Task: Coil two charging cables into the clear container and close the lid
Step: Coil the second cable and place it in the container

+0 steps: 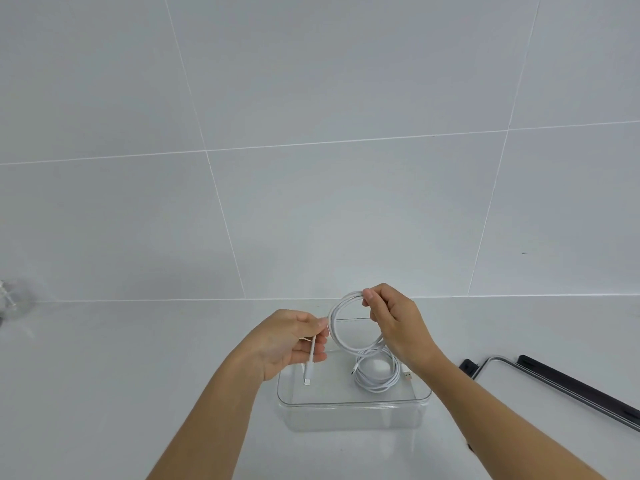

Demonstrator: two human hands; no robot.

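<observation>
Status: roughly halfway, by my read. First cable (377, 386) is coiled and lies inside the container (353, 403), in its right half, with one plug poking out toward the right wall. Second cable (333, 329) is in the air above the container's far side, wound into a few loops. Right hand (398, 323) holds the top of the loops, fingers (369, 294) pressed together, pinching the strands. Left hand (294, 341) is just beside the loops' left edge, fingers (317, 356) curled round the free tail. The tail runs down through the hand, and its plug (307, 381) hangs over the container's left half; can't tell whether it touches anything. So the second coil isn't finished: a short straight tail is left to wrap in. Container is open. Lid (571, 383) lies flat on the surface (138, 358), off to the right and apart from the container, partly cut off by the frame edge. Left to do, as I judge it: wind in the tail, drop the second coil into the free left half, fetch the lid, seat it and shut it. Likely risk: the loops spring open on release, so the coil may need pressing down before the lid goes on. Grey tiled wall (311, 98) behind. Blurred clear thing (10, 299) at the far left edge, can't tell what.
</observation>
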